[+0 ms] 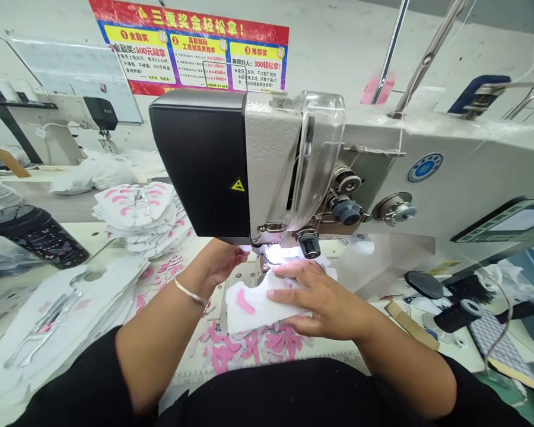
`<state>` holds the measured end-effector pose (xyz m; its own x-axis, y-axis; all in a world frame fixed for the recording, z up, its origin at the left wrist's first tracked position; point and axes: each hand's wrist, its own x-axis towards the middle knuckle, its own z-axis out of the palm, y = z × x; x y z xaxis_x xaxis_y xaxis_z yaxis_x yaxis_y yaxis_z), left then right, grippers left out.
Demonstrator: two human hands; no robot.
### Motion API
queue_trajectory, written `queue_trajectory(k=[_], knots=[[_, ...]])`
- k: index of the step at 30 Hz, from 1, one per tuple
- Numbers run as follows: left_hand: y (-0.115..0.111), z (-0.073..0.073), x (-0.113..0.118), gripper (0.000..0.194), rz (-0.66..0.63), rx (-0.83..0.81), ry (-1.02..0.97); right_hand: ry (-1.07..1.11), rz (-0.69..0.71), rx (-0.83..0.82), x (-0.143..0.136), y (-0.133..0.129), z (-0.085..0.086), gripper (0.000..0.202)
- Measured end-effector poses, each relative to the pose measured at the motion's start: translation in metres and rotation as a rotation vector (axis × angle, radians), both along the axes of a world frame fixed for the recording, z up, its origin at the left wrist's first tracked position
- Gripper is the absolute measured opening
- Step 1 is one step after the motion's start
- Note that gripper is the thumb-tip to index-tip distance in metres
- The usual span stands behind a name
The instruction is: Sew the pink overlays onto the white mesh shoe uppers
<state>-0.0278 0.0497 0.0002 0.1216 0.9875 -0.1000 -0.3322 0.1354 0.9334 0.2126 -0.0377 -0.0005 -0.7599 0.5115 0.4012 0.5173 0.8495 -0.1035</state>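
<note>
Below a large sewing machine (427,154), near stacked white pieces (136,219), pressing a single white piece (244,311) down in front of its bright light (278,254) with spread right hand (315,299). Holding left hand (220,261) apart, curled, pinch impossible to tell; above pink scraps (253,350), showing a curved pink patch (245,302) on that piece.
</note>
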Motion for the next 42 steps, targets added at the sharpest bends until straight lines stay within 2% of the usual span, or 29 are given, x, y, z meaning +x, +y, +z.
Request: queue_trajectory(k=[2,3,7,9,17,20,23,25,26,28,29,31,33,38,42], knots=[[-0.014,-0.006,-0.008,0.012,-0.039,-0.037,-0.001,0.039,0.062,-0.017,-0.001,0.000,-0.001,0.053],[-0.021,-0.009,-0.012,0.014,-0.048,-0.052,-0.015,0.068,0.042,-0.014,-0.003,0.000,-0.002,0.054],[-0.049,-0.018,-0.022,0.022,-0.013,-0.089,-0.058,0.133,-0.257,0.002,-0.014,0.003,-0.009,0.043],[-0.056,-0.019,-0.024,0.024,-0.005,-0.081,-0.042,0.123,-0.329,0.016,-0.020,0.004,-0.013,0.041],[-0.059,-0.020,-0.023,0.021,-0.031,-0.033,-0.023,0.145,-0.349,0.139,-0.029,0.003,-0.022,0.035],[-0.059,-0.018,-0.038,0.019,0.008,0.031,0.033,0.205,-0.312,0.173,-0.025,0.002,-0.026,0.033],[-0.061,-0.023,-0.070,0.018,0.227,0.137,0.222,0.370,-0.293,0.212,-0.009,0.000,-0.040,0.030],[-0.065,-0.033,-0.094,0.016,0.390,0.171,0.467,0.554,-0.370,0.234,0.007,-0.001,-0.057,0.028],[-0.068,-0.041,-0.105,0.016,0.419,0.161,0.630,0.654,-0.429,0.227,0.016,0.000,-0.067,0.025],[-0.071,-0.058,-0.121,0.018,0.381,0.107,0.959,0.794,-0.540,0.139,0.031,0.002,-0.091,0.017],[-0.072,-0.067,-0.128,0.018,0.358,0.084,1.047,0.854,-0.604,0.054,0.037,0.004,-0.102,0.016],[-0.072,-0.082,-0.138,0.015,0.353,0.060,1.157,1.020,-0.743,-0.178,0.046,0.009,-0.122,0.021],[-0.069,-0.092,-0.147,0.013,0.381,0.048,1.232,1.083,-0.791,-0.302,0.050,0.015,-0.136,0.028],[-0.061,-0.099,-0.165,0.016,0.355,-0.004,1.421,1.029,-0.825,-0.461,0.055,0.025,-0.149,0.035],[-0.055,-0.103,-0.163,0.017,0.254,-0.010,1.512,0.983,-0.847,-0.499,0.058,0.028,-0.150,0.036]])
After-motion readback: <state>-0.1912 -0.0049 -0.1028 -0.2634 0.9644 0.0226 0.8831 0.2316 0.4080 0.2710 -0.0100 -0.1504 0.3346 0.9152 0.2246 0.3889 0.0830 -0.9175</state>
